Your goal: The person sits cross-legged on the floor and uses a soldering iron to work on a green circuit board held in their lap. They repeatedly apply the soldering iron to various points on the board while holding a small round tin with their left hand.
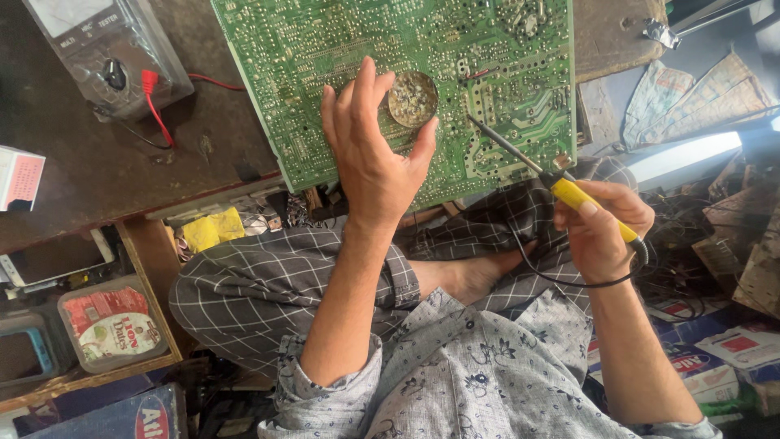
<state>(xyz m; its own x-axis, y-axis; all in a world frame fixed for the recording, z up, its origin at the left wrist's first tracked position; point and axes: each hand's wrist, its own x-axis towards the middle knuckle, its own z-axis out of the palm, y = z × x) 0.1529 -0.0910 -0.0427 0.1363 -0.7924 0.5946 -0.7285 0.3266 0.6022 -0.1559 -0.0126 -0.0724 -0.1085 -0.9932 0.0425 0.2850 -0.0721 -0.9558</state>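
Head view: your left hand (370,154) is pinching the round flux tin (412,98) on the green circuit board (390,49), fingers curled around it. Your right hand (601,228) is gripping the yellow soldering iron (561,187), tip just right of the tin. You're best keeping the tin steady and dipping lightly.

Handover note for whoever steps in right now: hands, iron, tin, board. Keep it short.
Left hand: fingers curled round a small round tin, holding it over the green circuit board.
Right hand: grip closed on the yellow handle of the soldering iron; its tip points toward the tin, just short of it, over the board.
Board lies solder side up, partly on the dark bench, partly over the lap.
Meter with red lead sits at the bench's far left, untouched.
Done or left: no fresh joint can be made out, so I cannot tell.
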